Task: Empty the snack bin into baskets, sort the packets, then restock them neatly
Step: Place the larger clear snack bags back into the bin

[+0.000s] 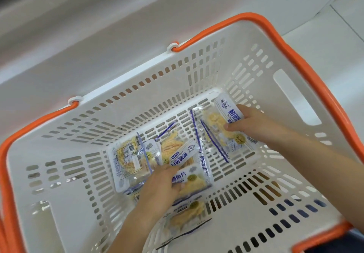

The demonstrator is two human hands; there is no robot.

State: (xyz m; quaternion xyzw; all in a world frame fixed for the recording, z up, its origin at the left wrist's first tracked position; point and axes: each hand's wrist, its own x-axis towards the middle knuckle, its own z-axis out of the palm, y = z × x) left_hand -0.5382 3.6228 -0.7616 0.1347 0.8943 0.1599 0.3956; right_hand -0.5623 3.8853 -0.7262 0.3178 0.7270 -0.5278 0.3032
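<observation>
**Down in the basket: both hands on the fish-snack packets**

Deep inside the white slotted basket (291,99), with its orange handles (295,59) folded out along the rim, both bare hands work among clear snack packets with blue print and yellow dried pieces showing through.

At the far right corner of the basket floor, the right hand (250,122) has a packet (226,126) in its grip: the fingers curl over the packet's right edge and the thumb presses on its face, so the packet lies just left of the palm and partly under the fingertips. More packets seem stacked beneath it, though how many I cannot tell.

Near the middle of the floor, the left hand (159,185) lies palm down on a loose pile of packets (137,158). Its fingers bend over the top ones, pressing on them; whether they actually pinch one I cannot tell. Most of the pile spreads to the far left of this hand, and another packet (187,213) lies just near and right of the wrist.

The basket rests on a pale floor (325,41).
</observation>
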